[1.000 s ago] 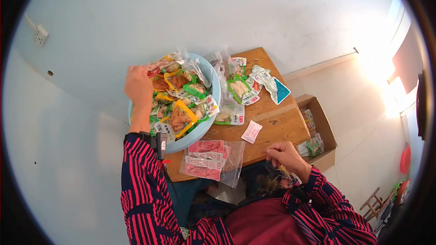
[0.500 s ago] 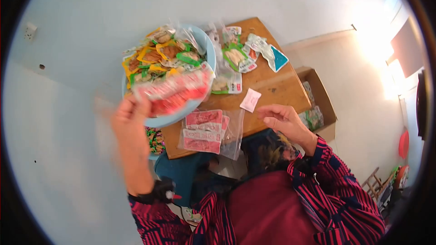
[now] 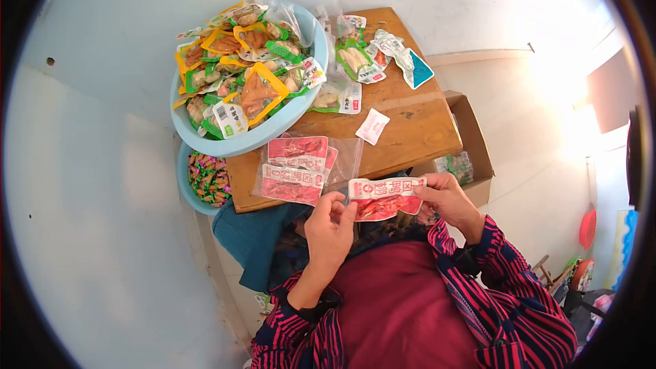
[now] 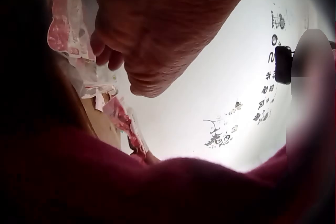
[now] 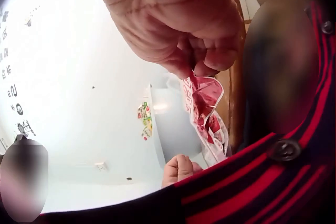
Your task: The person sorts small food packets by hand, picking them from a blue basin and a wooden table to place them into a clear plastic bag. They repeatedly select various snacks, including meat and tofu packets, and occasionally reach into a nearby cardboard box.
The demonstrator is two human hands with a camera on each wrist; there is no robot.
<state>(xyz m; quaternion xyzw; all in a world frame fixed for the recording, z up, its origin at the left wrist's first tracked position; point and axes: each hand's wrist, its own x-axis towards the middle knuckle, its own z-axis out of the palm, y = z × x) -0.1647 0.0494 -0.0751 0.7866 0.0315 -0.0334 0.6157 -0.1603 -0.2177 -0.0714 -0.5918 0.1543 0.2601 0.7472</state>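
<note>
My right hand [image 3: 454, 203] pinches the right end of a red and white sealed snack packet [image 3: 386, 198] in front of my torso. The right wrist view shows thumb and fingertips closed on the packet's edge [image 5: 207, 100]. Near its other end is my left hand [image 3: 329, 232], fingers loosely bent. From the left wrist, a gap shows between the left thumb and the packet [image 4: 126, 124]. Similar red packets [image 3: 294, 175] lie in a clear plastic bag [image 3: 347, 164] at the table's front edge.
A light blue basin [image 3: 263, 135] heaped with yellow- and green-edged food packets stands on the wooden table [image 3: 417, 130]. More packets [image 3: 353, 61] and a small white-pink sachet [image 3: 372, 126] lie beside it. A lower basin [image 3: 188, 181] and a cardboard box [image 3: 478, 143] flank the table.
The left hand has brought a red packet from the basin across to the front of the torso. The right hand has taken its right end. The head view has shifted.
</note>
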